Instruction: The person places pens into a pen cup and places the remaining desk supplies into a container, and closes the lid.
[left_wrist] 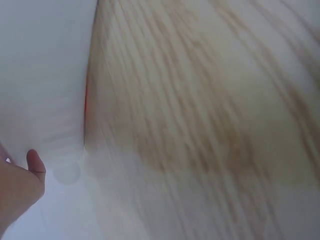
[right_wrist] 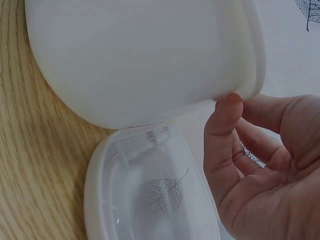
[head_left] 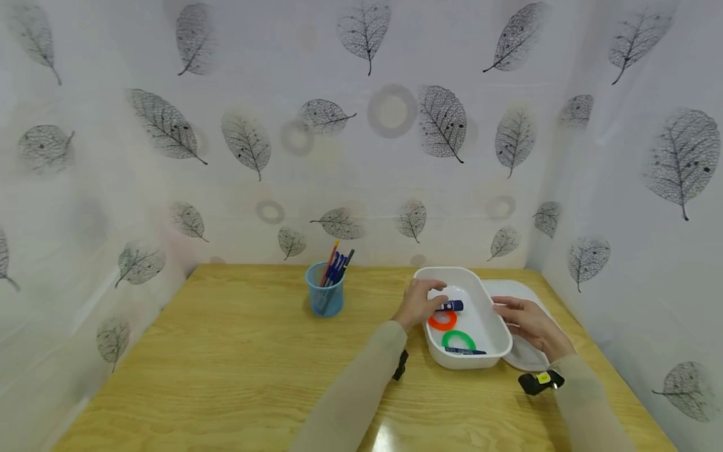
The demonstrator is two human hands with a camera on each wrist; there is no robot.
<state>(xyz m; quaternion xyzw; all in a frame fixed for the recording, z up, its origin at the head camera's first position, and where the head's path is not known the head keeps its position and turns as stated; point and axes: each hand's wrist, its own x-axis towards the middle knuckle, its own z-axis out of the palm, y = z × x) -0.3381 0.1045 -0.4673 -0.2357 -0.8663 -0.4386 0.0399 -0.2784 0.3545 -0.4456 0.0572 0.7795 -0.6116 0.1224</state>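
Observation:
A white plastic box [head_left: 486,317] stands on the table's right side. In it lie a blue glue stick [head_left: 454,306], an orange ring [head_left: 443,321], a green ring [head_left: 459,339] and a slim dark blue pen-like item [head_left: 464,351]. My left hand [head_left: 420,302] reaches over the box's left rim, thumb and fingers apart. Its thumb hides part of the glue stick; whether they touch I cannot tell. At the right rim, my right hand [head_left: 531,323] pinches the box edge between thumb [right_wrist: 222,125] and finger. The left wrist view catches only a bit of the left hand.
A white lid [head_left: 525,359] lies to the right of the box, partly under the right hand. Further left stands a blue mesh cup [head_left: 326,301] with pens and a pencil [head_left: 329,262]. Leaf-patterned curtains [head_left: 339,182] border the wooden table [head_left: 237,351] at the back and sides.

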